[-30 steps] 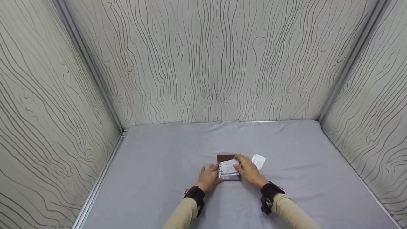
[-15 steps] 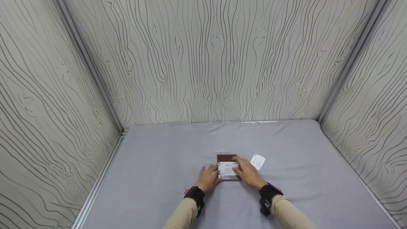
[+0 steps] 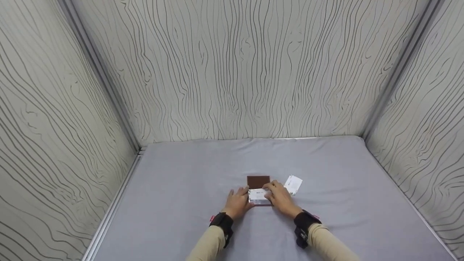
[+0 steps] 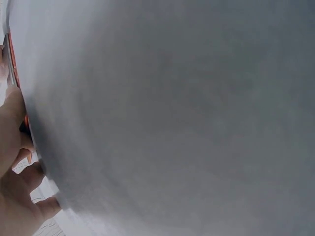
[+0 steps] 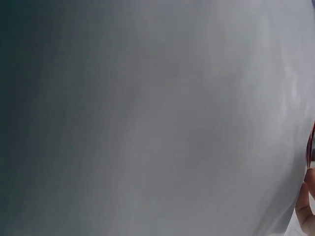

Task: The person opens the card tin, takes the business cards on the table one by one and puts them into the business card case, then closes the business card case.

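A brown card holder (image 3: 258, 181) lies flat on the cloth, its lower part covered by a clear, shiny pocket. A white card (image 3: 256, 195) with printed leaf corners lies over that lower part, its near edge at the pocket. My right hand (image 3: 282, 200) pinches this card by its right end. At the holder's left edge, my left hand (image 3: 237, 203) grips with thumb and index finger, the other fingers spread on the cloth. The left wrist view catches the left hand (image 4: 15, 142) along its border; the right wrist view shows only fingertips of the right hand (image 5: 307, 201).
A second white card (image 3: 293, 184) lies tilted on the cloth just beyond the right hand. Grey cloth (image 3: 188, 174) covers the table. Wood-patterned panels (image 3: 232, 72) stand at the back and both sides, with metal rails (image 3: 112, 203) along the edges.
The white card has straightened from a tilt and moved toward the person, baring more of the brown holder above it. My right hand moved with it; the left stayed put.
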A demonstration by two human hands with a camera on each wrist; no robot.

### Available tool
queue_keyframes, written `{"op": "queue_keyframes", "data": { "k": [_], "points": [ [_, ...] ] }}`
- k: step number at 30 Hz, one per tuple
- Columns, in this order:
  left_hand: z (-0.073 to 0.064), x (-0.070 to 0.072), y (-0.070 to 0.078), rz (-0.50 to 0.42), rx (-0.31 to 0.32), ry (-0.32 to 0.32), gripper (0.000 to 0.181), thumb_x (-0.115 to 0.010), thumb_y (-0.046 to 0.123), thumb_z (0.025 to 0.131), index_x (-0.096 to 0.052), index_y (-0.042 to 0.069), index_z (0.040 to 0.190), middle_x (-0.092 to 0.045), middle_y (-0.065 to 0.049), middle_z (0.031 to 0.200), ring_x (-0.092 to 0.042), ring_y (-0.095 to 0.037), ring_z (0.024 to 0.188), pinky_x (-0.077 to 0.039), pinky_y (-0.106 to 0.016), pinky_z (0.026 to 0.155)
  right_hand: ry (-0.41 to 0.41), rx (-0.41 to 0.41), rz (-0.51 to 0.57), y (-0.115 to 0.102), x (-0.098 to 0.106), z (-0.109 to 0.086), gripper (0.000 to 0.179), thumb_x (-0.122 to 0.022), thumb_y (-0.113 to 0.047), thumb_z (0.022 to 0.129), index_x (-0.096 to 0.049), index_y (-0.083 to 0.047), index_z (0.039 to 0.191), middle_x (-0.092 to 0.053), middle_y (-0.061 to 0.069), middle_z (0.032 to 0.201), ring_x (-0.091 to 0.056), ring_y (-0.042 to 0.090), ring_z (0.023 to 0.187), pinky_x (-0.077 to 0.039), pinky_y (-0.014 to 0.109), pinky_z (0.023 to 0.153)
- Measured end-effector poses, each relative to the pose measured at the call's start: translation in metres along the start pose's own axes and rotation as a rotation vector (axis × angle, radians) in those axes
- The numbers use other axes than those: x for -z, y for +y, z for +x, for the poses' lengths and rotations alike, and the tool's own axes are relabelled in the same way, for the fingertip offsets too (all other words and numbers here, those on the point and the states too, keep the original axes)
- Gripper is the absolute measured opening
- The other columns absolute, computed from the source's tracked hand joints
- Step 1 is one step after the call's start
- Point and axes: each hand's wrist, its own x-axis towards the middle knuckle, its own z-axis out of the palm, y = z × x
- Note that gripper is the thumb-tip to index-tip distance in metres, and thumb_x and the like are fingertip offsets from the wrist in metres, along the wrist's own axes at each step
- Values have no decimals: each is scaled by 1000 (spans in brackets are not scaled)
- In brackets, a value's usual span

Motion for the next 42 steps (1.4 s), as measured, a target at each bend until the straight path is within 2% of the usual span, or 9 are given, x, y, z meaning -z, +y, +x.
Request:
{"op": "queue_keyframes", "data": {
  "k": [6,10,22,31,36,42],
  "points": [
    [-2,9,0,-23,18,-30,54,-64,38,95,-60,0,133,-53,-9,144,-49,-29,132,-37,-55,107,18,26,-45,-4,-4,1,15,-77,-4,82,-68,-6,93,-57,5,91,-56,28,84,-46,45,70],
    [-3,14,1,-19,14,-27,54,-64,37,95,-60,-1,133,-53,-9,144,-50,-30,132,-38,-55,106,9,24,-39,-5,-4,2,11,-75,-4,84,-69,-5,92,-57,5,92,-56,29,85,-46,47,71],
    [-2,11,-1,-13,10,-40,54,-63,38,96,-59,0,135,-52,-9,145,-49,-30,132,-37,-55,107,-37,10,-49,-1,-4,4,8,-76,-9,84,-72,-6,90,-57,2,93,-56,26,86,-47,44,69],
    [-1,13,1,-71,28,-50,53,-65,35,95,-60,-1,133,-52,-10,145,-48,-32,133,-35,-57,108,-36,17,-45,-3,-2,5,6,-76,-5,84,-71,-4,87,-57,5,94,-55,28,84,-47,44,69],
    [-1,10,1,-95,27,-44,54,-63,35,96,-58,-2,135,-51,-11,146,-46,-32,134,-33,-58,109,-59,8,-14,-3,2,4,5,-74,-3,85,-72,-3,90,-57,5,95,-55,28,87,-47,45,72],
    [-2,14,4,-50,-2,-17,53,-65,35,95,-60,-1,133,-54,-11,143,-51,-31,130,-39,-58,104,-121,73,113,1,19,7,13,-60,7,92,-69,4,100,-60,12,97,-59,33,91,-49,48,80]
  ]
}}
